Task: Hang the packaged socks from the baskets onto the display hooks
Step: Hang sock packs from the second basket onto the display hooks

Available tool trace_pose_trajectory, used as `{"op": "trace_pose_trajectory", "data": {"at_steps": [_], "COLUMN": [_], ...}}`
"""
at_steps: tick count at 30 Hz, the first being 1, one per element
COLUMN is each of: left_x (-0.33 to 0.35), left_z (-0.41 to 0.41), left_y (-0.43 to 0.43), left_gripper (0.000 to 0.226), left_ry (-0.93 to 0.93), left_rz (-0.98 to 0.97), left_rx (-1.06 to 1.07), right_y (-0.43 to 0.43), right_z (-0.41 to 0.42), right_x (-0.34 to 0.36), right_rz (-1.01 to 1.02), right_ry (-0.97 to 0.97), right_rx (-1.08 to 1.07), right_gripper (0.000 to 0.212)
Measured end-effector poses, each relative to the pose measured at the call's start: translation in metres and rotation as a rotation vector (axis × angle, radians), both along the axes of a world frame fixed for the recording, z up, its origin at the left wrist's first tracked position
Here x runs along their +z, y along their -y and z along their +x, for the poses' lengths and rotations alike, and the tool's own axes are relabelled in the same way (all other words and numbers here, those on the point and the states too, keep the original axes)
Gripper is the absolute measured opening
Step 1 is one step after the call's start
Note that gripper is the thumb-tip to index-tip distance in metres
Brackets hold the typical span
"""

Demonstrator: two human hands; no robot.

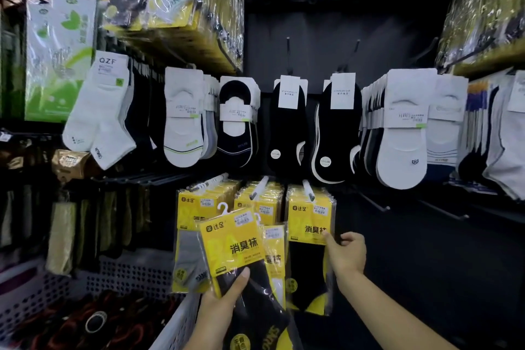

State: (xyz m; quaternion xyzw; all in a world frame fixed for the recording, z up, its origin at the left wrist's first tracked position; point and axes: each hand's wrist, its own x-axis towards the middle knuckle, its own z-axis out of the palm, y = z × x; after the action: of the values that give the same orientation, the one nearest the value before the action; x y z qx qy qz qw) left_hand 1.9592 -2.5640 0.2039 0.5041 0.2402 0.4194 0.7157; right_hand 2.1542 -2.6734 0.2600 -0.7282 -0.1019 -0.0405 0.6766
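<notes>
- Socks (pixel 308 221) in yellow packs hang in three stacks on the low hooks (pixel 308 189), at lower centre.
- Basket (pixel 127 273) sits at lower left, just beside those stacks.
- Pack (pixel 233 239) is raised in front of the left and middle stacks, tilted left. Its black sock matches the right stack, so that hook looks like its place.
- Left hand (pixel 218 301) grips the pack's lower part, thumb across the front. Holding it higher should stop the top flopping.
- Right hand (pixel 345 253) pinches the edge of the right stack's front pack. It should steady that stack or press it back so the hook tip stands free.
- Hanger (pixel 223 208), small and white, tops the pack. Level it, aim its opening at the tip, then slide it on.
</notes>
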Motion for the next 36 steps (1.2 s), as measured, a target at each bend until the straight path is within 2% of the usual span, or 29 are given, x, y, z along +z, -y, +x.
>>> {"op": "trace_pose_trajectory", "data": {"at_steps": [3, 7, 10, 14, 17, 19, 22, 24, 28, 36], "left_x": [-0.003, -0.005, -0.005, -0.006, -0.004, -0.002, 0.001, 0.006, 0.014, 0.018], "left_z": [0.004, -0.001, -0.006, -0.008, -0.008, -0.006, -0.005, -0.007, -0.011, -0.008], "left_y": [0.006, 0.018, 0.023, 0.029, 0.032, 0.032, 0.028, 0.023, 0.012, -0.004], "left_gripper": [0.024, 0.032, 0.033, 0.028, 0.020, 0.017, 0.015, 0.022, 0.021, 0.010], "left_ry": [-0.042, -0.062, -0.065, -0.088, -0.083, -0.098, -0.085, -0.080, -0.059, -0.075], "left_rz": [0.034, 0.062, 0.055, 0.058, 0.059, 0.092, 0.101, 0.108, 0.144, 0.160], "left_rx": [-0.086, -0.182, -0.256, -0.279, -0.253, -0.209, -0.100, -0.045, -0.003, 0.023], "right_y": [0.016, 0.037, 0.054, 0.070, 0.077, 0.079, 0.077, 0.076, 0.072, 0.024], "right_z": [-0.022, -0.052, -0.058, -0.055, -0.052, -0.049, -0.038, -0.027, -0.003, 0.014], "right_x": [0.002, 0.026, 0.040, 0.042, 0.028, 0.017, 0.008, 0.011, 0.028, 0.041], "right_rz": [0.079, -0.045, -0.063, -0.159, -0.175, -0.137, 0.093, 0.204, 0.172, 0.073], "right_ry": [0.016, 0.075, 0.065, 0.088, 0.008, 0.000, -0.046, -0.051, 0.044, 0.122], "right_rx": [0.259, 0.658, 0.769, 0.866, 0.955, 0.914, 0.718, 0.570, 0.468, 0.495], "right_gripper": [0.016, 0.031, 0.041, 0.029, 0.032, 0.027, 0.020, 0.016, 0.012, 0.011]}}
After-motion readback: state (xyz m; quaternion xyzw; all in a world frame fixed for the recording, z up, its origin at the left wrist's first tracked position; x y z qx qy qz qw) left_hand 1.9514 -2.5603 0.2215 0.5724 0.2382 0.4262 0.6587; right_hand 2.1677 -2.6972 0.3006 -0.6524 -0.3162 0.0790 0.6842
